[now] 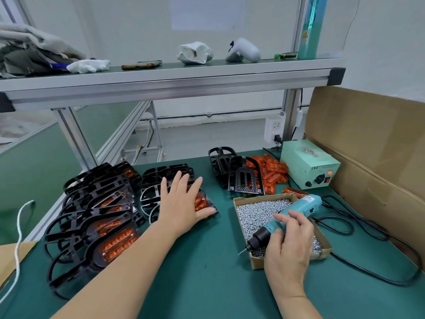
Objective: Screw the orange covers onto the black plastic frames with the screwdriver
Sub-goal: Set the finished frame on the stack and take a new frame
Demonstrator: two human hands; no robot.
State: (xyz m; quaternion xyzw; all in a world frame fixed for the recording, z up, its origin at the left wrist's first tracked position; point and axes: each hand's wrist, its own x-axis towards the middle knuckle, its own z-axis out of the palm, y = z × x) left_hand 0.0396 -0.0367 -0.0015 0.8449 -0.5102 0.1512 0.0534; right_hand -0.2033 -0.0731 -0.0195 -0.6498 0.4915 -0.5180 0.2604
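**Left hand flat on frame, right hand on driver**

Green bench mat [207, 284] carries everything. The stack of black frames with orange covers fitted [92, 215] sits at its left edge.

My left forearm reaches forward across the mat. My left hand [181, 203] is palm down with fingers straight and spread, pressing flat on one black frame [212, 206] mid-bench. Its orange cover [199, 201] shows just under my fingers.

The screw box [258, 262] is to the right, full of loose screws. Bare frames [243, 178] and loose orange covers [273, 169] lie behind it.

My right hand [287, 247] hangs over the box, fingers and thumb curled round the screwdriver [297, 208] at its black nose end. The driver's long axis runs diagonally: corded end up, away and right; bit down, toward me and left. The bit tip hangs just past the box's near-left corner, above the mat. I can't tell whether a screw is on the bit.
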